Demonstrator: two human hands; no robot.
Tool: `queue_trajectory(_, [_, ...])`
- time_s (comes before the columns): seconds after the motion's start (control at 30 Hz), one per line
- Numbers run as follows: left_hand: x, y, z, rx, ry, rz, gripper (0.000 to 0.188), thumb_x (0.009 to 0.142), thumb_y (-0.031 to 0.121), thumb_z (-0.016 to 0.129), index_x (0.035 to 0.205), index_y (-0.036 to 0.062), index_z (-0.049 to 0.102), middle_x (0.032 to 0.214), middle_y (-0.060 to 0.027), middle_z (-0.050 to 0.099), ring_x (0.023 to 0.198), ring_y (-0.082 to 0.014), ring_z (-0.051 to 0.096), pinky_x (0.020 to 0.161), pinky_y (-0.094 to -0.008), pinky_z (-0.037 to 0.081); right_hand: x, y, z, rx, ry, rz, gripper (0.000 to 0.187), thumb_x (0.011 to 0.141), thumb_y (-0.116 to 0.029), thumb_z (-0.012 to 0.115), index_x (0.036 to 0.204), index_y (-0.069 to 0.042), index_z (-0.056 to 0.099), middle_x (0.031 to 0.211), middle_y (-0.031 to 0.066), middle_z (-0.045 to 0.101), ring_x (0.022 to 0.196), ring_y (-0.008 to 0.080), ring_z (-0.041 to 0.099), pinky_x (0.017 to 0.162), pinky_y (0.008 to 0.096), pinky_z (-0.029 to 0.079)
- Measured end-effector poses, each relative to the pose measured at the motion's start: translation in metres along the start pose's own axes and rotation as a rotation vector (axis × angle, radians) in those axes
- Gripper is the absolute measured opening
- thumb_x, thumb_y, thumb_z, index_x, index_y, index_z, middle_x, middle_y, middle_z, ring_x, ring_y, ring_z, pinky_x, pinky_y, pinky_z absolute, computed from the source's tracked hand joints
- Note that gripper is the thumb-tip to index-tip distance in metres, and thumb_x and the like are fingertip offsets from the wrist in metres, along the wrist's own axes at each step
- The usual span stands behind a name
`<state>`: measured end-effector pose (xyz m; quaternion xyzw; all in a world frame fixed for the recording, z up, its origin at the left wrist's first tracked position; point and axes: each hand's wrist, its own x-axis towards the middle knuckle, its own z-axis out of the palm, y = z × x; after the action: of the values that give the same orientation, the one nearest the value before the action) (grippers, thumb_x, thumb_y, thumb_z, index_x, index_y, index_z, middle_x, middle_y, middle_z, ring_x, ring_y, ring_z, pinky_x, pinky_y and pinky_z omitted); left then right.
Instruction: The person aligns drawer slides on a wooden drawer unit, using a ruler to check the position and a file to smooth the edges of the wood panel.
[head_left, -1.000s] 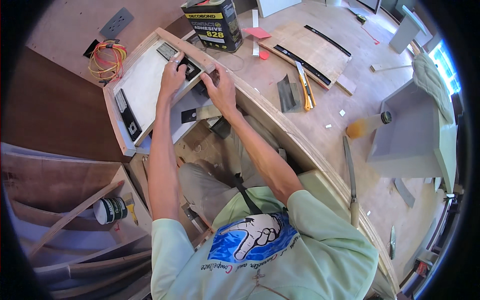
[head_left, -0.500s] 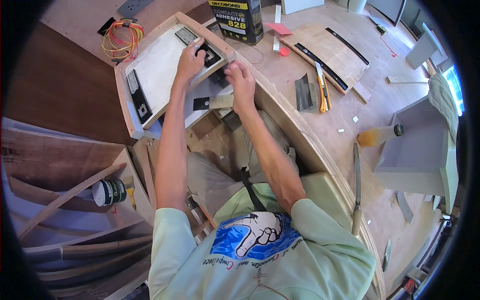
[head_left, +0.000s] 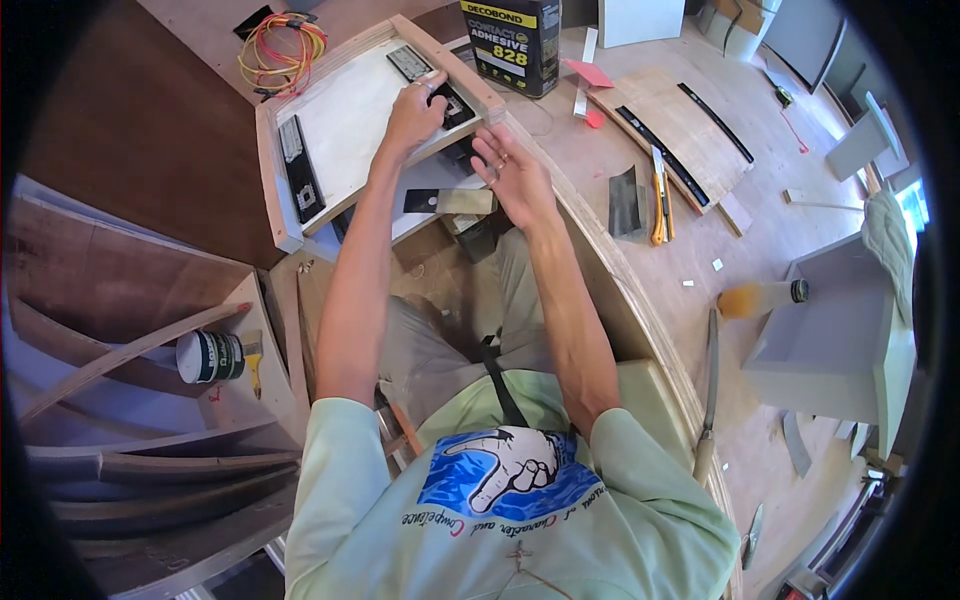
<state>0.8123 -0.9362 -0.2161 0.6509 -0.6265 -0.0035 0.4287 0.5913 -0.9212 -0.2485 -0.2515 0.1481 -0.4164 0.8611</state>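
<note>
A white panel in a light wooden frame carries black-and-grey slide rails, one a left slide rail near its left side. My left hand has its fingers bent down on the right slide rail, which they partly cover. Beside the frame's right corner, my right hand is open, its fingers stretched out and palm partly turned up. Nothing shows in it. Just below hangs a pale strip with a black end.
The curved plywood edge runs along my right. Beyond it stand an adhesive can, a board with black strips, a yellow cutter, a file and a bottle. At left are a tub and a brush.
My right hand has opened and turned, its fingers spreading beside the frame corner. My left hand stays on the slide rail. The view has shifted slightly, moving the framed panel rightward in the picture.
</note>
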Motion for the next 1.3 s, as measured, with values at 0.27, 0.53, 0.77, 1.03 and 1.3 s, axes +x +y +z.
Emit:
queue_trajectory(0.27, [-0.001, 0.018, 0.0, 0.053, -0.004, -0.011, 0.049, 0.085, 0.019, 0.053, 0.13, 0.0051, 0.064, 0.135, -0.0237, 0.059, 0.119, -0.0427, 0.058, 0.11, -0.0425, 0.041, -0.032, 0.048, -0.043, -0.123, -0.026, 0.156, 0.047, 0.101, -0.028, 0.056, 0.142, -0.004, 0.05, 0.126, 0.0076, 0.063, 0.111, 0.0175, 0.061, 0.096, 0.0353, 0.05])
queue_trajectory(0.53, [-0.002, 0.007, 0.0, -0.016, -0.031, 0.049, 0.05, 0.085, 0.012, 0.056, 0.133, 0.0014, 0.061, 0.133, -0.0247, 0.061, 0.123, -0.0378, 0.058, 0.107, -0.0418, 0.044, -0.082, 0.154, -0.108, -0.256, -0.224, 0.393, 0.039, 0.097, -0.029, 0.064, 0.131, -0.009, 0.059, 0.112, 0.0039, 0.067, 0.104, 0.0162, 0.064, 0.09, 0.0342, 0.053])
queue_trajectory(0.77, [0.0, 0.01, -0.002, -0.067, -0.092, -0.05, 0.049, 0.091, 0.006, 0.047, 0.138, -0.0027, 0.055, 0.141, -0.023, 0.056, 0.134, -0.0329, 0.05, 0.115, -0.0355, 0.033, -0.074, 0.212, -0.148, -0.613, -0.202, 0.304, 0.025, 0.088, -0.01, 0.056, 0.112, -0.009, 0.064, 0.09, 0.0005, 0.061, 0.078, 0.0107, 0.057, 0.067, 0.0283, 0.05])
queue_trajectory(1.03, [0.004, 0.002, 0.009, -0.071, -0.073, 0.032, 0.049, 0.089, 0.009, 0.051, 0.137, -0.002, 0.057, 0.136, -0.0224, 0.06, 0.129, -0.0334, 0.055, 0.113, -0.0374, 0.037, -0.074, 0.23, -0.166, -0.632, -0.216, 0.041, 0.022, 0.091, -0.008, 0.051, 0.109, -0.011, 0.063, 0.091, -0.0019, 0.06, 0.08, 0.0088, 0.055, 0.068, 0.0279, 0.049])
queue_trajectory(1.3, [0.0, 0.011, 0.0, 0.022, -0.012, 0.017, 0.048, 0.086, 0.016, 0.052, 0.13, 0.0005, 0.063, 0.136, -0.0225, 0.059, 0.125, -0.0387, 0.055, 0.112, -0.0401, 0.039, -0.083, 0.206, -0.13, -0.621, -0.029, 0.334, 0.024, 0.092, -0.002, 0.052, 0.114, -0.004, 0.062, 0.089, 0.0027, 0.062, 0.074, 0.0114, 0.058, 0.066, 0.0278, 0.05])
